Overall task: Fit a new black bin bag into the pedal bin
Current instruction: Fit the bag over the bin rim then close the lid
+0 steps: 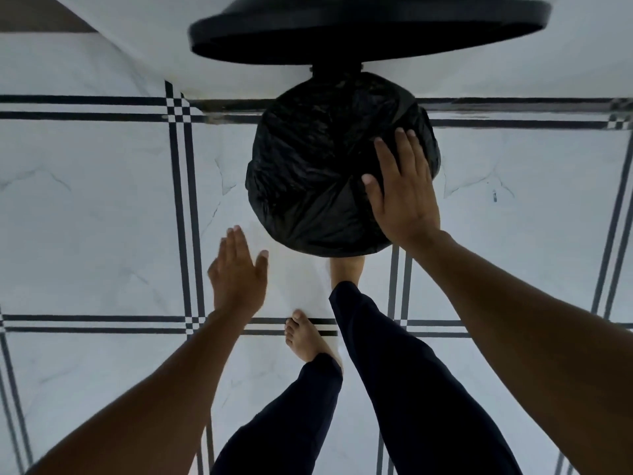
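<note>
Seen from above, the round pedal bin stands on the tiled floor with its black lid (370, 32) raised at the top of the view. A black bin bag (308, 173) covers the bin's mouth and hangs over its rim, crinkled. My right hand (400, 190) lies flat with straight fingers on the bag at the bin's right side. To the lower left of the bin, my left hand (236, 272) hovers over the floor, fingers straight, holding nothing. My right foot (344, 269) reaches under the bin's near edge, where the pedal is hidden.
White marble-look floor tiles (102, 207) with dark double lines spread all around. A white wall (171, 46) rises behind the bin. My left foot (308, 341) stands on the floor just behind the bin, and both legs are in dark trousers.
</note>
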Motion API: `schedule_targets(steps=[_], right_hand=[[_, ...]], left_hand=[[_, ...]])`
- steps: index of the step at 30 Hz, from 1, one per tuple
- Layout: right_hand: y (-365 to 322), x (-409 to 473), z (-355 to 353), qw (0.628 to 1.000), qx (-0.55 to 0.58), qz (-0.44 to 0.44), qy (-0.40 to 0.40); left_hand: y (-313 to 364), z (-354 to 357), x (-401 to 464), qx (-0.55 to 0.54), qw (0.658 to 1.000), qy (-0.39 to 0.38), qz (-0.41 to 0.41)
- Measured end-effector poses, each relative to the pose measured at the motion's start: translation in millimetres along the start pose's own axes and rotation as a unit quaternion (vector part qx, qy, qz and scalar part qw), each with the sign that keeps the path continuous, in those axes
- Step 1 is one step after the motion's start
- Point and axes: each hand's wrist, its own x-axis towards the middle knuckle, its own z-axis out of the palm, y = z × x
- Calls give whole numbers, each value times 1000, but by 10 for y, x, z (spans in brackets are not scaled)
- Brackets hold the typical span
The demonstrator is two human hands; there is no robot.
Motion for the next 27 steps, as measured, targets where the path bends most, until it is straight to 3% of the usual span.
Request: schedule_targets(steps=[2,5,8,11,15,19,25,27], right_hand=[[2,15,-27,999,-16,-1,44],[-1,83,-49,998,-45,-7,45],[57,167,-23,998,-63,-3,13],[119,200,24,997,-75,3,-3],[187,205,86,996,-93,7,-5],[192,214,118,995,-102,7,1],[205,226,145,992,-129,4,-7],[194,227,141,991,-131,4,-10]], left_hand=[[38,-94,0,-34,996,77,-37],[408,-325,8,-117,972,181,93],[1071,-466,41,-201,936,161,241],[1624,-414,154,-222,907,161,319],[1953,-226,525,-259,934,94,229],[1737,99,932,-146,981,-5,126],[1464,321,1329,-28,974,-214,65],[1482,319,1340,-13,968,-247,41]])
